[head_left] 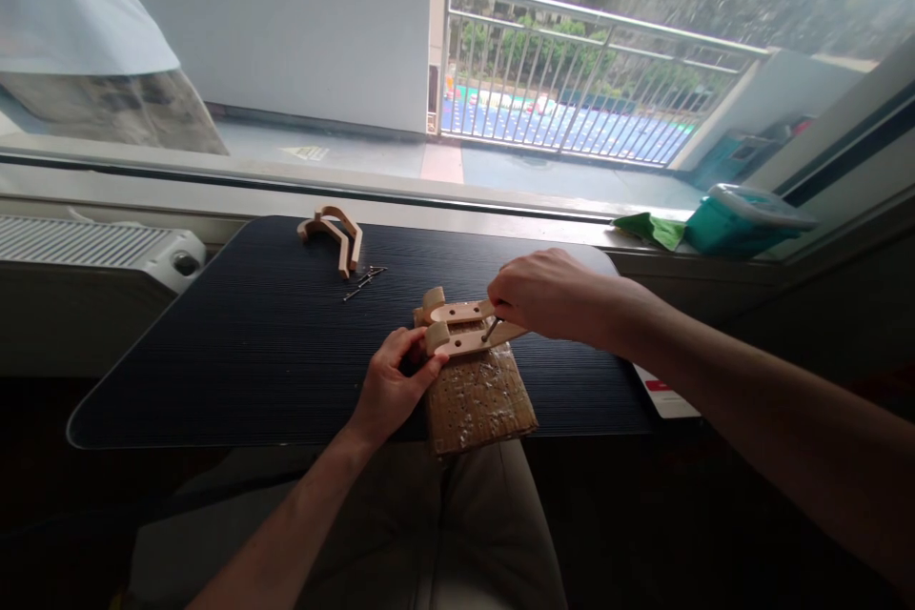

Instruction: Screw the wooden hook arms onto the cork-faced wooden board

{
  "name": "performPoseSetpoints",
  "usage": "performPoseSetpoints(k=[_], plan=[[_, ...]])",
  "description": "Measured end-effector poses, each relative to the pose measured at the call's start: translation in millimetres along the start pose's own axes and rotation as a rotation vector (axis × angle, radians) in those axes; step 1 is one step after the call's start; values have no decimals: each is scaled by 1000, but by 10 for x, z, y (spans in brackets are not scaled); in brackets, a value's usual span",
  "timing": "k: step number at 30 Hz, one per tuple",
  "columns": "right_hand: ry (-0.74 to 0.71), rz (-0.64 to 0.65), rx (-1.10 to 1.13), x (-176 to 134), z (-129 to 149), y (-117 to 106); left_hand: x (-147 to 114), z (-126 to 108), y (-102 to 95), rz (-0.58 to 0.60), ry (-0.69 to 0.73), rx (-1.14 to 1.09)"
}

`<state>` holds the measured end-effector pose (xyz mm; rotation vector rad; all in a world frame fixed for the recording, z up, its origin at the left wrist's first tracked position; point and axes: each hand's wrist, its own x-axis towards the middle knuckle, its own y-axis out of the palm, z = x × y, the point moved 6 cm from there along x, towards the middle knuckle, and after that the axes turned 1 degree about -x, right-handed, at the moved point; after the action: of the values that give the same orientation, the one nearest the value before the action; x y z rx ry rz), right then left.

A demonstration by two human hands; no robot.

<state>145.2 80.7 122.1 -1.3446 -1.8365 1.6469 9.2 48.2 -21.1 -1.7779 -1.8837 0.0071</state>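
Observation:
Two light wooden pieces with curved ends and drilled holes lie side by side on a block of layered brown cardboard wrapped in clear tape. My left hand is closed on the left end of the nearer wooden piece, thumb at its front edge. My right hand is closed around a slim metal rod, tilted, with its lower end at a hole in that nearer piece. The rod's upper part is hidden in my fingers, so its kind is unclear. Both right ends of the wood pass under my right hand.
Several thin metal screws lie on the dark table near two bent wooden pieces. A teal tub and green cloth sit on the windowsill. A radiator stands left. Beyond the glass is a person.

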Motion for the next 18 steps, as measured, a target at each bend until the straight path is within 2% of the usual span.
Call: performPoseSetpoints(k=[18], plan=[[-60,-29,27,-31,-1,10,-2,8,0,-10,3,-4]])
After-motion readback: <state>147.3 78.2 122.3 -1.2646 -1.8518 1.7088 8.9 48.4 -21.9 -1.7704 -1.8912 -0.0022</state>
